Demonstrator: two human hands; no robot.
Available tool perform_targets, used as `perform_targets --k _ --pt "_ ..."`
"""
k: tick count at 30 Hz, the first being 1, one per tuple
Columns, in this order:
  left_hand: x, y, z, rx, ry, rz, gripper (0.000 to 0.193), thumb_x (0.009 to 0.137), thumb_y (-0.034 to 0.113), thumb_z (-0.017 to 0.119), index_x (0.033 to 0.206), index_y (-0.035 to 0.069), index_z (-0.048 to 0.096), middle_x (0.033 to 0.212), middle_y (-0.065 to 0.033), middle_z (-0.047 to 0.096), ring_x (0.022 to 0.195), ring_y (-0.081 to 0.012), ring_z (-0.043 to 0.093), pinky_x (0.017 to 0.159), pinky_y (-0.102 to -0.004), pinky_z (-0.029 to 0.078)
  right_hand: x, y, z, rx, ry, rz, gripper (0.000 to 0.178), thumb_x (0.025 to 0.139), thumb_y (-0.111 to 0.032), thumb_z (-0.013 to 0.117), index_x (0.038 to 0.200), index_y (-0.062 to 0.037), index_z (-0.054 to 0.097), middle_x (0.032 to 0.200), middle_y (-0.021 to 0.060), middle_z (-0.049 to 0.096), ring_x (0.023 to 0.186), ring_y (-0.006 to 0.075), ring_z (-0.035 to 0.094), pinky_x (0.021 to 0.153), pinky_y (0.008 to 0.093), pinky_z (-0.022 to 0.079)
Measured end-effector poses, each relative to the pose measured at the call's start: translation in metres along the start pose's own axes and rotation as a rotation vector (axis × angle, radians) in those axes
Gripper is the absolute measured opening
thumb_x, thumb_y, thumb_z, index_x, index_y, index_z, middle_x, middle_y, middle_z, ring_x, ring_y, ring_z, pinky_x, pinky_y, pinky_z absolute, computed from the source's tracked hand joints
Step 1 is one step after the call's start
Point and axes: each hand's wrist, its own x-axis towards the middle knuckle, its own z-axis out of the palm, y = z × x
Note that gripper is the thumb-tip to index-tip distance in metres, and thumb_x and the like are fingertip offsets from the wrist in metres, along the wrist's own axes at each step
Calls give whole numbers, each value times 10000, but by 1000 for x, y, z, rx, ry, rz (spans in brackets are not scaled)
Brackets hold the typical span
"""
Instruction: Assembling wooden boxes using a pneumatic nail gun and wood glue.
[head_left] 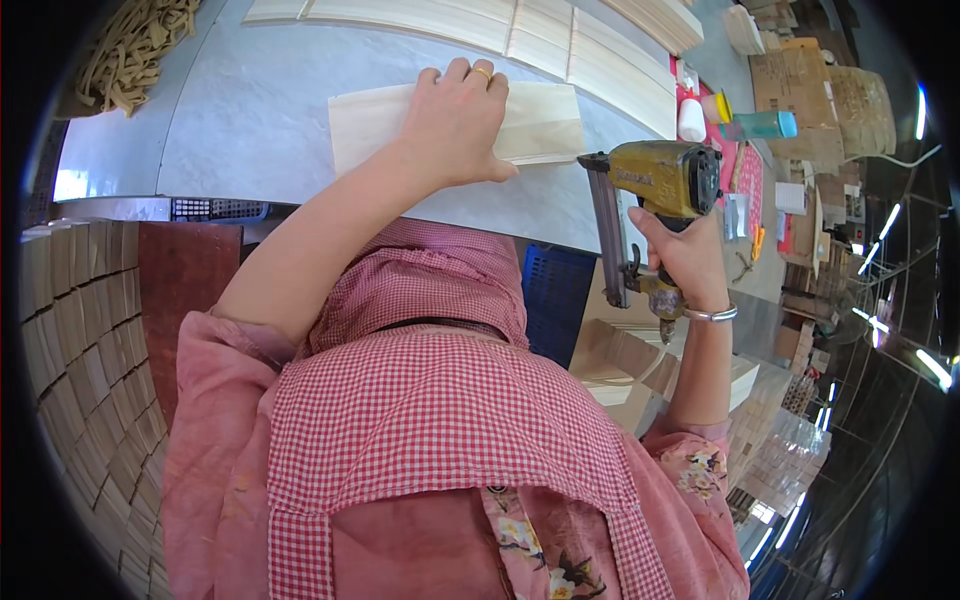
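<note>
A pale, flat wooden piece [545, 120] lies on the grey marble-look tabletop [260, 120]. Across its width spreads my left hand [455, 120], fingers bent over the far edge and thumb along the near edge, holding it down. A ring is on one finger. In my right hand [690, 255] is a yellow and black pneumatic nail gun [650, 165], gripped by its handle. The nose of the tool is beside the right end of the wooden piece. I cannot tell whether it touches the wood.
Long pale wooden strips [430, 20] lie along the table's far side. Tan straps [135, 50] are heaped at far left. A teal bottle [760, 125] and a white bottle [691, 120] stand at right. Stacked wood [85, 330] rises at left; a blue crate [555, 300] is below the table.
</note>
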Motion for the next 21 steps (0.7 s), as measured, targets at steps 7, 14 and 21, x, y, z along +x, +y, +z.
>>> perform_targets --k 7,14,21 --pt "-32 -36 -18 70 86 40 724 554 417 838 1121 4 660 1142 -143 637 988 -275 597 870 -395 466 -16 -15 8 -91 -15 -118 281 792 -73 784 1021 48 673 781 86 689 529 124 558 493 258 454" --pt "-26 -21 -23 -10 -97 -106 831 542 371 827 1257 11 601 1245 -140 622 1065 -269 604 961 -368 448 -13 -28 29 -160 -88 -245 309 780 -80 796 1034 45 674 877 109 726 679 183 654 613 303 527" --pt "-25 -23 -20 -27 -97 -101 812 554 371 824 1251 15 606 1201 -121 640 1040 -255 611 945 -366 448 -6 -26 35 -144 -106 -219 308 790 -85 787 1043 43 669 928 124 736 760 212 681 671 317 542"
